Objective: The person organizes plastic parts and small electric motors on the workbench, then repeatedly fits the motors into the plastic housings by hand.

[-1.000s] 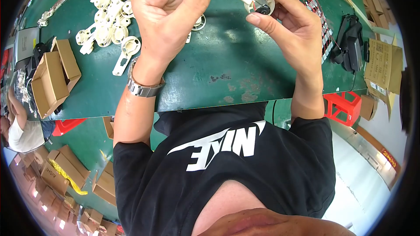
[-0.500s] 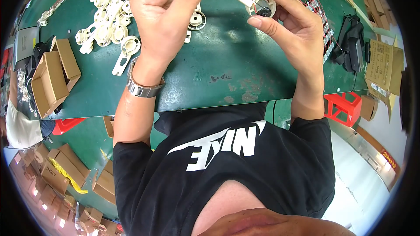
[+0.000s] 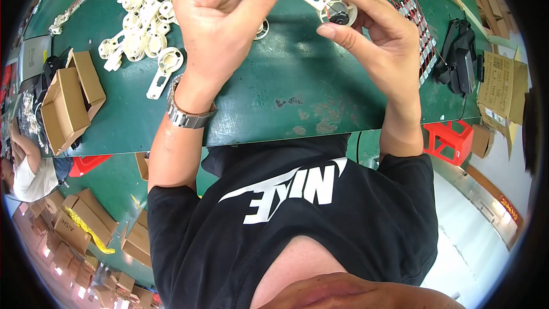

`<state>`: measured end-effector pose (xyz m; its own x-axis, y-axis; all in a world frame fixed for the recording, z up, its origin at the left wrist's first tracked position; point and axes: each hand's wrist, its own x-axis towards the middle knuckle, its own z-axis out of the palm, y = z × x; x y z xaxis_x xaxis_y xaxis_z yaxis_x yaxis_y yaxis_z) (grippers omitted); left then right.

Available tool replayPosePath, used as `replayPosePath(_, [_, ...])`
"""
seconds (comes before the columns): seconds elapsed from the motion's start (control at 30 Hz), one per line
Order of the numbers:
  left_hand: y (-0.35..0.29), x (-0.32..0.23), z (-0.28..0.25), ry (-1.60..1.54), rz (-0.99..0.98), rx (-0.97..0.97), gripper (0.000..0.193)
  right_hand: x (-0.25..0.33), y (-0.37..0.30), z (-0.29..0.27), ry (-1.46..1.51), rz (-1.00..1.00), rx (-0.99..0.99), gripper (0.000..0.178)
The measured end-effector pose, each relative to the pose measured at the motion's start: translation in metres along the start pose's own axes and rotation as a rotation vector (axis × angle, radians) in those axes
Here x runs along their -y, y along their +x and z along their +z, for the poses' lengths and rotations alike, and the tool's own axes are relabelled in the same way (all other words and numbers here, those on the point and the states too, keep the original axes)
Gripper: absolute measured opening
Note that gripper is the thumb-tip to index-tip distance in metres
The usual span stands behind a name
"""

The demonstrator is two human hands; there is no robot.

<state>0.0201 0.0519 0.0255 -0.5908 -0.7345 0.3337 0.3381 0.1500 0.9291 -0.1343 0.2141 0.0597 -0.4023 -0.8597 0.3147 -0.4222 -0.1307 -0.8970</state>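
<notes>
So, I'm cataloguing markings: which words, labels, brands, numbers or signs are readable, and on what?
I won't copy wording, but:
Black T-shirt: large white lettering, readable.
Open carton, lower left: dark lettering, readable.
Large carton, right: print, too small to read.
Red strip, far right: characters, too blurred.

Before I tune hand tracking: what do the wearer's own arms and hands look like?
Left hand and right hand: both ungloved. A silver metal-link band, probably a watch, circles the left wrist, dial not visible; nothing is visibly worn on the right. Short black sleeves leave both forearms bare. No cables seen on either arm.
</notes>
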Motion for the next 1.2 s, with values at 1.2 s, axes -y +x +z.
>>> replayPosePath(1.2, [0.009,0.012,-0.006,0.093,0.007,-0.038,0.023,-0.018,0.002,-0.003,0.408,0.257,0.054,0.040])
